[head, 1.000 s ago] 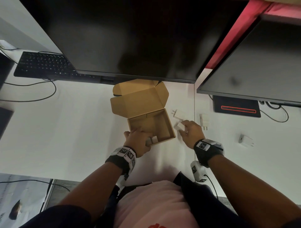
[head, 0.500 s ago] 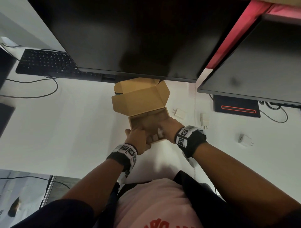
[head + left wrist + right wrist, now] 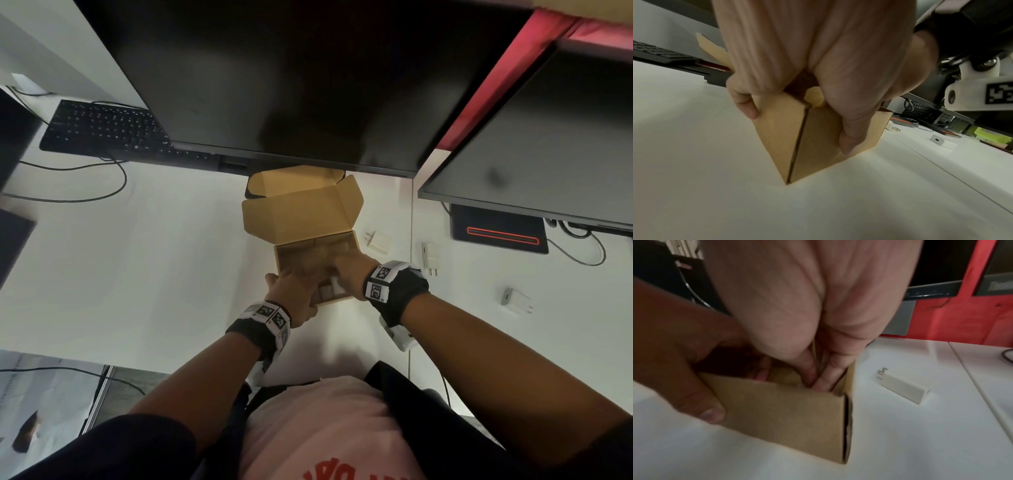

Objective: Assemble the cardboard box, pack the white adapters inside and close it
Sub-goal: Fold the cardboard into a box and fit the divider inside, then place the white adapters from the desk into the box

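Both grips on box (image 3: pixel 301 219), adapter (image 3: pixel 337 286) inside

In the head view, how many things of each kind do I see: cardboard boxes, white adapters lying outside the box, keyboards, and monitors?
Cardboard box: 1
White adapters outside the box: 3
Keyboard: 1
Monitors: 2
Total: 7

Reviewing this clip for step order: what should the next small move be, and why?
Probably draw the right hand out of the cardboard box and reach for the nearest white adapter on the table. Its fingers are down inside the box, the left hand steadies the near corner, and three adapters lie outside.
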